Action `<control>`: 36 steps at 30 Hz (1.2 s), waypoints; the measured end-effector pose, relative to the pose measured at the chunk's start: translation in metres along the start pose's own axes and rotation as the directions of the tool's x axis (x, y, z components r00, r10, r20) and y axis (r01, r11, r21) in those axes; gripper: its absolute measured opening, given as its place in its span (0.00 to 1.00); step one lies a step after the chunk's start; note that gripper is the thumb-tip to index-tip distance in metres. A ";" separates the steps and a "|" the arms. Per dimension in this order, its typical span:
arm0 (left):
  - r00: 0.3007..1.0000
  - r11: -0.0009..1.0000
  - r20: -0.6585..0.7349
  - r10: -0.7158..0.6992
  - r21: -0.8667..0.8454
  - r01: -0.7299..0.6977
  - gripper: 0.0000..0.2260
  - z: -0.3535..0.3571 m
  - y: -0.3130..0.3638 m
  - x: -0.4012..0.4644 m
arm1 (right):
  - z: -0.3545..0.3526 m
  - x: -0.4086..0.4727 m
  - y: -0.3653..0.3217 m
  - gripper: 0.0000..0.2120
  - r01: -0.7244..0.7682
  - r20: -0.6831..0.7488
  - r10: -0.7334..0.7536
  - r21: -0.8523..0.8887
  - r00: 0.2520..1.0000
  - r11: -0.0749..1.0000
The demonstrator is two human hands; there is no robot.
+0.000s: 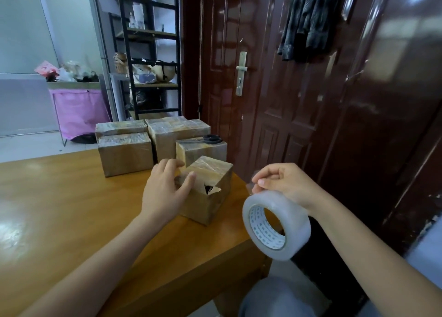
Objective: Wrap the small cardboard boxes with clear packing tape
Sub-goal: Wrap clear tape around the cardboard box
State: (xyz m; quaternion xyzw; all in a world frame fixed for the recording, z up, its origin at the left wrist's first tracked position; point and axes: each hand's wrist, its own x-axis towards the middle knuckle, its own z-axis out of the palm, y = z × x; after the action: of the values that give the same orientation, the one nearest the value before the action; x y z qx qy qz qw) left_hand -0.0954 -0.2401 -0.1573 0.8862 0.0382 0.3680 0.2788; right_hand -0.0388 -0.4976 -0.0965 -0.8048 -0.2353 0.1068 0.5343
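A small cardboard box stands near the right edge of the wooden table, one flap partly open. My left hand rests on its left side, thumb and fingers curled over the flap. My right hand hovers to the right of the box and pinches the loose end of the clear tape. The tape roll hangs below that hand. Behind the box stand several taped boxes, and black scissors lie on one of them.
A dark red door stands close behind the table's right edge. A black shelf rack and a pink-lined bin are at the back left. My knee is below the table corner.
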 end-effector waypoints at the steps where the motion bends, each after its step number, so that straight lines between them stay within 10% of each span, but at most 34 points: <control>1: 0.984 0.985 -0.042 0.172 0.002 -0.172 0.18 -0.002 0.002 0.000 | 0.000 0.000 0.001 0.05 -0.003 0.002 0.003 0.006 1.000 1.000; 5: 0.839 0.829 0.032 0.544 0.132 -0.543 0.15 0.003 0.004 -0.010 | 0.002 0.001 -0.001 0.05 -0.007 0.026 0.008 -0.017 1.000 1.000; 19: 0.999 0.996 -0.022 0.049 -0.080 -0.050 0.10 0.017 0.037 -0.015 | 0.003 0.003 0.002 0.05 -0.026 0.040 0.026 0.002 0.999 1.000; 24: 0.977 0.977 -0.031 0.212 -0.007 -0.212 0.02 0.017 0.029 -0.021 | 0.003 0.004 0.002 0.05 -0.019 0.050 0.018 0.014 0.999 1.000; 36: 0.932 0.931 0.113 0.344 0.090 -0.354 0.21 0.015 0.011 -0.027 | 0.001 0.000 0.001 0.05 -0.010 0.056 0.011 -0.012 0.998 1.000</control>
State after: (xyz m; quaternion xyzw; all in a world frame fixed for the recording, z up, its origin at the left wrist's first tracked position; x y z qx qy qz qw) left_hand -0.1065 -0.2636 -0.1772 0.9092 -0.1132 0.3666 0.1617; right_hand -0.0391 -0.4971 -0.0973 -0.8057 -0.2467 0.1309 0.5224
